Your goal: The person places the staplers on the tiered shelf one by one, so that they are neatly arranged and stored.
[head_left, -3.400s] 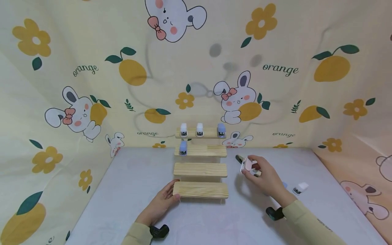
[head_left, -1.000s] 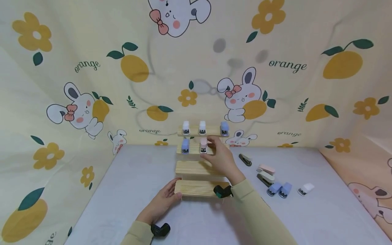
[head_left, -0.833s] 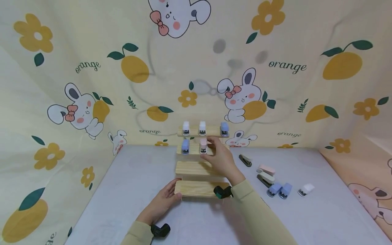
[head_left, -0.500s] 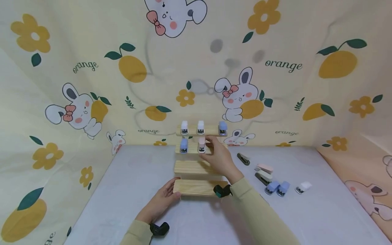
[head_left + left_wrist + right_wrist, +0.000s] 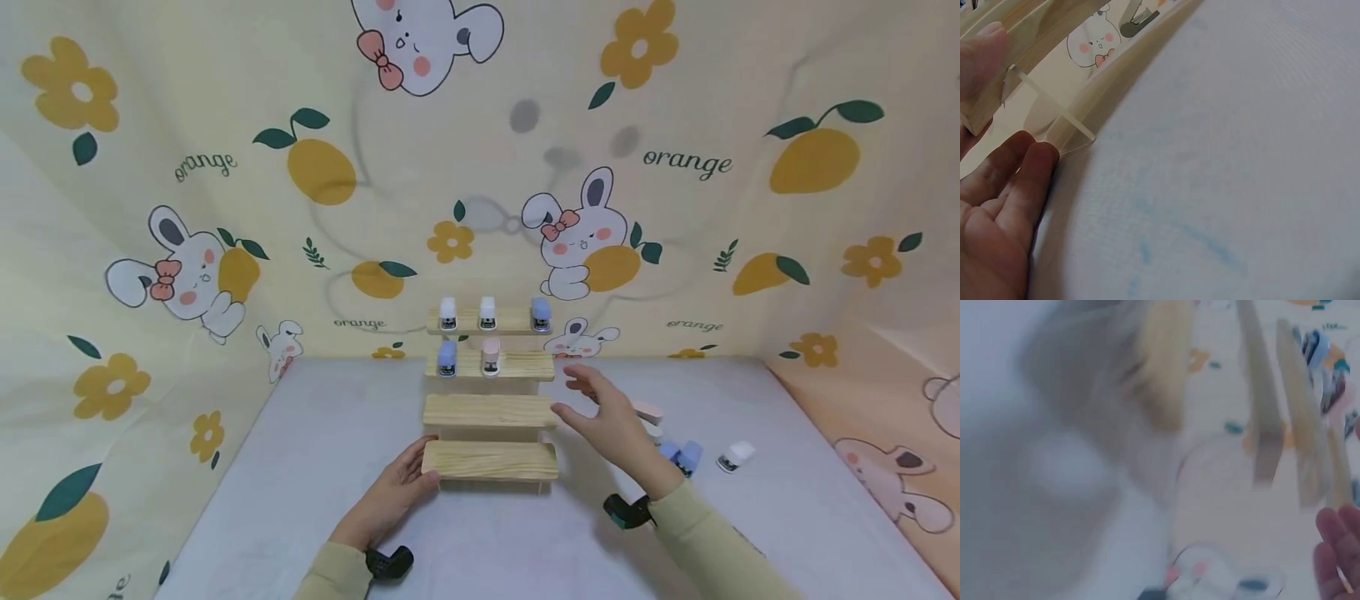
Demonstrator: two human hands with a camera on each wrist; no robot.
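Note:
A stepped wooden display rack [image 5: 491,461] with clear side supports stands mid-table. My left hand [image 5: 388,500] grips the left end of its lowest board, thumb on the board's front; in the left wrist view other fingers [image 5: 1038,165] lie by the clear support. My right hand [image 5: 611,425] is in the air just right of the rack, fingers parted, holding nothing. On the second board from the top stand a pink mini stapler [image 5: 491,357] and, left of it, a blue stapler [image 5: 447,358]. The top board bears two white staplers [image 5: 447,314] and a blue stapler [image 5: 541,314].
On the table at right, partly hidden behind my right hand, lie a pink stapler [image 5: 648,412], blue staplers [image 5: 688,458] and a white-topped stapler [image 5: 651,432]. Farther right lies a white mini stapler [image 5: 737,456]. A patterned cloth backdrop [image 5: 495,150] rises behind the table.
My right hand carried the pink stapler from the right side to the second board, let go of it and drew back to the right. My left hand has stayed on the lowest board.

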